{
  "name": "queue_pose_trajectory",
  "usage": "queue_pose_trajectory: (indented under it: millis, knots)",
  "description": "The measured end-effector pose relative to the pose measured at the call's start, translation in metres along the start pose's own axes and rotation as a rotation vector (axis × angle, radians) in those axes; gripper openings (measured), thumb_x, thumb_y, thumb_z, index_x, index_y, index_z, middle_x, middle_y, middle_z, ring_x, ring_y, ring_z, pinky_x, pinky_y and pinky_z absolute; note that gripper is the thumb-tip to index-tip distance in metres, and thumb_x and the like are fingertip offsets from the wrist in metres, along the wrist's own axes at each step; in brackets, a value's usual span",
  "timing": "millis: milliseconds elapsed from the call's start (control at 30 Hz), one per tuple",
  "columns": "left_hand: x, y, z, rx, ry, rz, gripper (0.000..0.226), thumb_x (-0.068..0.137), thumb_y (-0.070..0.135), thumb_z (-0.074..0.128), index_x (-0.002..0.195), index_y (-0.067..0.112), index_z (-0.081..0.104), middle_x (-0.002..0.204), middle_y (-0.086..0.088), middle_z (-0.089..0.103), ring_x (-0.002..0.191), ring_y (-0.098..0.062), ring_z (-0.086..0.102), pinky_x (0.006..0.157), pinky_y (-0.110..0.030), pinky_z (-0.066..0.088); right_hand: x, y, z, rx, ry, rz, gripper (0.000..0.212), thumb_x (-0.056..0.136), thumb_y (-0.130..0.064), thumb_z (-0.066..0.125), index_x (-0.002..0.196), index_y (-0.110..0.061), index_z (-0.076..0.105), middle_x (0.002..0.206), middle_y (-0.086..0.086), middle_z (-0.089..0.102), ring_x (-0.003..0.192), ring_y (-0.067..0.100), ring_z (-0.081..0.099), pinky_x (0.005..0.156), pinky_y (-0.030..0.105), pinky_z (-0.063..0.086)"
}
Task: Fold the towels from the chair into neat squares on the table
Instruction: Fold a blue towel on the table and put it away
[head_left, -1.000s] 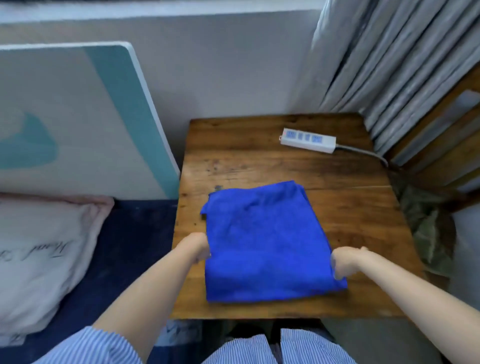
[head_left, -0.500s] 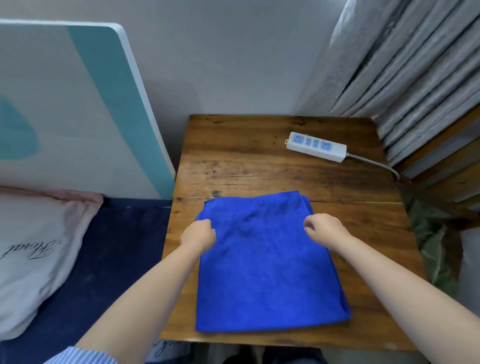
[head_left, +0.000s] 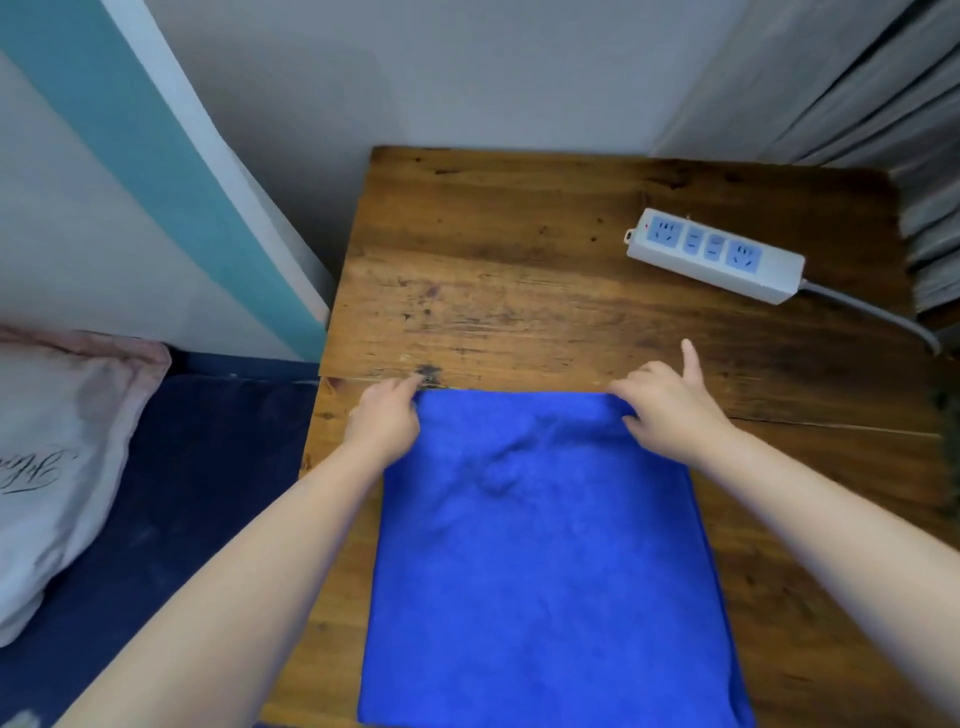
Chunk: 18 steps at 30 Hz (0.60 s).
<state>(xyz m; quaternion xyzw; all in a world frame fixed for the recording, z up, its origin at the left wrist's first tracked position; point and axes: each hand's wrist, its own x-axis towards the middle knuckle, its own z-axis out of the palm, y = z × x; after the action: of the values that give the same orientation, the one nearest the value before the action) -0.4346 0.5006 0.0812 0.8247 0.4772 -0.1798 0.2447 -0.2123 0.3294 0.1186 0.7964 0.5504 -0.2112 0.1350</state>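
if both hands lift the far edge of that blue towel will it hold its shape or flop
The blue towel will likely flop: it already wrinkles between the left hand and right hand. It is probably light, lying thin. Its plush surface should grip rather than slide on the wooden table.

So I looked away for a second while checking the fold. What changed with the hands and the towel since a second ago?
Both hands moved from the towel's near side edges up to its far corners. The left hand and right hand now pinch the far edge of the blue towel. The towel stays flat and folded on the table; the power strip has not moved.
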Motion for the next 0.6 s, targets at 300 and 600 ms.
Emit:
queue_pose_trajectory:
  millis: [300,600]
  knots:
    - [-0.033,-0.006,-0.013,-0.308,0.013,0.181,0.019,0.094,0.006,0.046,0.081,0.016,0.057,0.078,-0.001,0.055,0.077,-0.013,0.053,0.064,-0.02,0.033,-0.019,0.029,0.006,0.242,0.065,-0.233,0.011,0.08,-0.002,0.056,0.081,-0.001,0.067,0.078,0.016,0.067,0.077,0.034,0.063,0.065,0.036,0.048]
    - [-0.02,0.029,-0.008,-0.24,0.123,0.132,0.022,0.096,0.014,0.043,0.104,0.002,0.06,0.105,-0.013,0.06,0.104,-0.027,0.053,0.081,-0.03,0.037,-0.02,0.036,-0.009,-0.122,-0.18,0.066,0.015,0.087,-0.017,0.043,0.08,-0.02,0.056,0.079,-0.004,0.047,0.099,0.022,0.054,0.075,0.032,0.026]
